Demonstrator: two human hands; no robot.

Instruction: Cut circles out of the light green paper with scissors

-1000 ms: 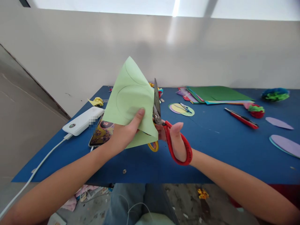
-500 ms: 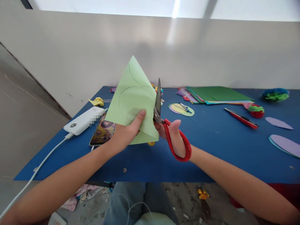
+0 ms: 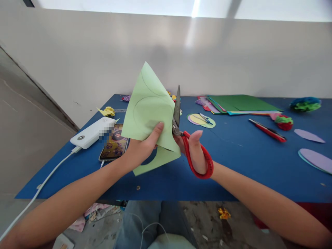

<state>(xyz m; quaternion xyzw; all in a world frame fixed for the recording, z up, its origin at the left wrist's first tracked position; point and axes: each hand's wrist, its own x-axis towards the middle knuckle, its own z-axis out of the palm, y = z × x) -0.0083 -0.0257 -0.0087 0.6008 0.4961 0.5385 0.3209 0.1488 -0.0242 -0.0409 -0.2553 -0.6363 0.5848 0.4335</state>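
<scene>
A light green paper sheet (image 3: 147, 107) with drawn curved outlines is raised above the blue table. My left hand (image 3: 147, 143) pinches its lower part, thumb on the near face, the other fingers mostly hidden behind. A cut strip of the same sheet hangs below that hand, curving around a gap. My right hand (image 3: 195, 152) grips red-handled scissors (image 3: 186, 135), its thumb through one loop and its fingers hidden behind the handle and paper. The blades point upward at the paper's right edge; whether they are closed on the paper I cannot tell.
On the blue table (image 3: 228, 173), a white power bank (image 3: 93, 133) and a phone (image 3: 115, 143) lie at left. Toward the back right are stacked coloured sheets (image 3: 241, 103), paper circles (image 3: 197, 119), a red cutter (image 3: 267, 130), crumpled paper flowers (image 3: 284, 122) and purple paper ovals (image 3: 316, 159).
The green sheet and both hands have shifted slightly right. Its lower strip now hangs lower and further left, showing a curved cut gap under my left hand.
</scene>
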